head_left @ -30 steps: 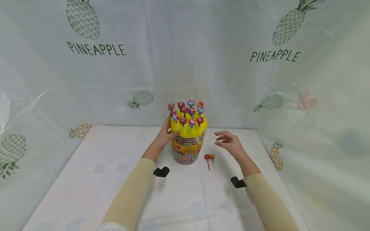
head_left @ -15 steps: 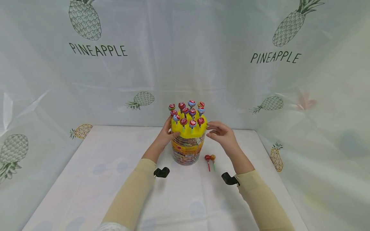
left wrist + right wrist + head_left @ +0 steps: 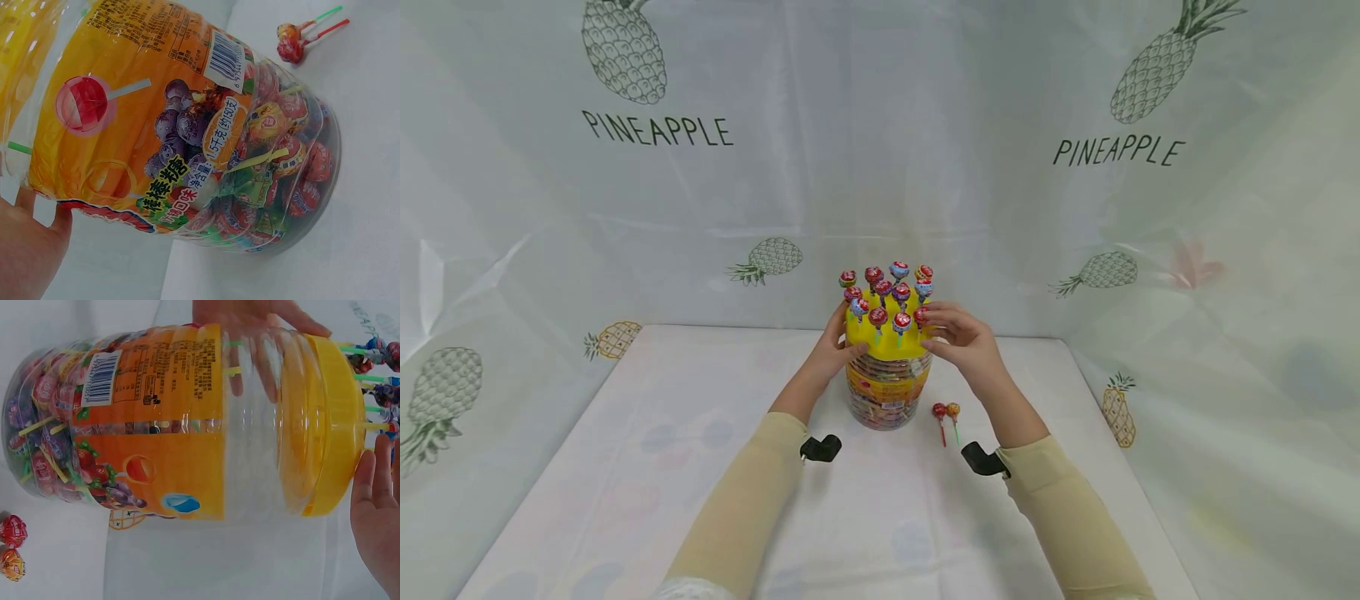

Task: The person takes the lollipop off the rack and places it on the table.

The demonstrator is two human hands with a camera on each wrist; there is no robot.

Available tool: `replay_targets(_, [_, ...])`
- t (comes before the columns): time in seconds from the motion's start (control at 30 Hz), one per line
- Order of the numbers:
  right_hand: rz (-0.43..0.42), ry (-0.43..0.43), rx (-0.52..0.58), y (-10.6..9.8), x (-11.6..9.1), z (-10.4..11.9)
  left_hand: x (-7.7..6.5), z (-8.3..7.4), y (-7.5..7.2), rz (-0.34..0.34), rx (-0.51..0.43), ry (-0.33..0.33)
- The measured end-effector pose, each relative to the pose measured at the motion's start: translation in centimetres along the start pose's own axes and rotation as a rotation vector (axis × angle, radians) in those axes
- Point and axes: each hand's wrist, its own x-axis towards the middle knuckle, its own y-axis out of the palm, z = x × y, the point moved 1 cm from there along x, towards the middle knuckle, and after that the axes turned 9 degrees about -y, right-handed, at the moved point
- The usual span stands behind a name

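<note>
A clear plastic candy jar (image 3: pixel 886 387) with an orange label and a yellow lid (image 3: pixel 880 343) stands upright on the table. Several wrapped lollipops (image 3: pixel 901 322) stick up from the lid. My left hand (image 3: pixel 827 354) grips the jar's top from the left, thumb on the lid's near side, the other fingers partly hidden behind it. On the right, my right hand (image 3: pixel 966 337) is at the lid's edge, thumb and fingers apart around a red lollipop (image 3: pixel 920 317). In the right wrist view, that hand's fingers (image 3: pixel 380 472) reach up beside the lollipop's yellow stick (image 3: pixel 375 426).
Two loose lollipops, one red (image 3: pixel 939 411) and one orange (image 3: pixel 953 411), lie on the white table (image 3: pixel 730 492) right of the jar. More lollipops (image 3: pixel 300 181) fill the jar's lower part. A pineapple-print sheet (image 3: pixel 880 167) hangs behind.
My right hand has moved left from beside the jar to the lid's right edge, its fingers now overlapping a red lollipop. The left hand has kept its hold on the jar.
</note>
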Motion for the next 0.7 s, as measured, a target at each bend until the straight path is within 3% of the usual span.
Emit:
replay_targets(0.4, [-0.01,0.013,-0.03,0.27,0.3,0.24,0.05,0.12,0.03,-0.002,-0.005,-0.007])
replay_targets(0.7, [-0.067,0.034,-0.014,0.28,0.72,0.31,0.13,0.09,0.09,-0.009,-0.006,-0.004])
